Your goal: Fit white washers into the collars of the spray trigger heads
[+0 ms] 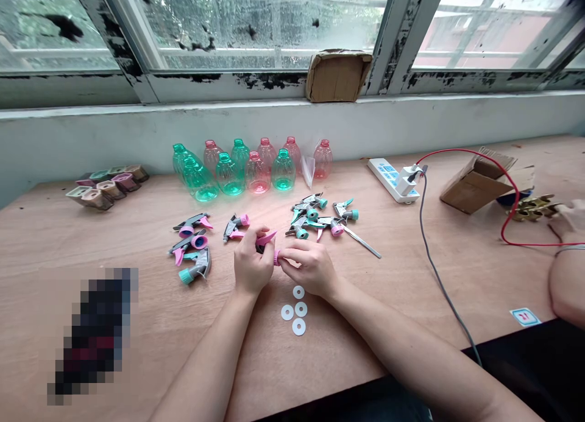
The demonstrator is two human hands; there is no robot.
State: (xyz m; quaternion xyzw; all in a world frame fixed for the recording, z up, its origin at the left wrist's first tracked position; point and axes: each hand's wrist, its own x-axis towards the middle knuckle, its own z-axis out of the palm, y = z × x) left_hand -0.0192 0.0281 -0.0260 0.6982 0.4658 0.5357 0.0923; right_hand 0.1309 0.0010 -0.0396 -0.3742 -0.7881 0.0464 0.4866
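Pink spray head [265,239] is held up between the two hands, just above the wooden table [388,300], near its middle. The left hand [250,260] is curled almost shut around the head, and the pink trigger pokes out past the fingers. The right hand [308,267] is nearly shut too, and its fingertips [287,249] pinch a small pink ring [276,258] at the end of the head. The hands are close together, and the fingers grip firmly. Four white washers [295,309] lie flat just below the hands. More spray heads [313,218] lie on both sides, and green and pink plastic bottles [231,175] stand behind them. Another person's hand [569,221] is far off to the right.
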